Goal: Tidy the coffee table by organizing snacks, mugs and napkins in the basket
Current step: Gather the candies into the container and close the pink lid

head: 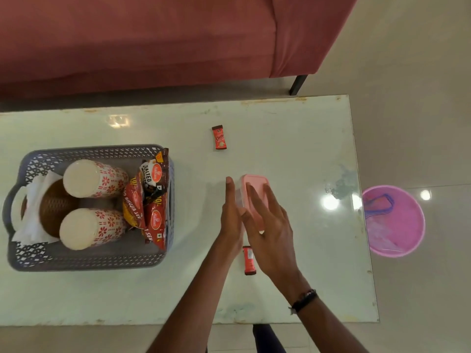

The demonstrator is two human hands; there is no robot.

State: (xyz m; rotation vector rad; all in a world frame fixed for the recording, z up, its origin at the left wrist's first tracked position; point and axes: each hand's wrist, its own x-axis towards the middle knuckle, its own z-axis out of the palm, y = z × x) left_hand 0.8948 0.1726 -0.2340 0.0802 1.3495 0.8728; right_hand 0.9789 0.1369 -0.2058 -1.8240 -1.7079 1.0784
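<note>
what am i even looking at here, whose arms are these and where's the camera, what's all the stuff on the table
One picture, taken by a camera worn on a person's head, looking down at their own arms. The left hand lies flat against the side of a pink-lidded box; the right hand rests on its lid with straight fingers. On the glass table a grey basket holds two patterned mugs, napkins and snack packets. Two small red sachets lie loose. A pink bucket stands on the floor, beside a sofa.

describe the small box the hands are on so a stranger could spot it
Right of the grey basket on the glass table, between two red sachets, sits the pink-lidded box. Both hands touch it, and it is the only pink thing on the table.
</note>
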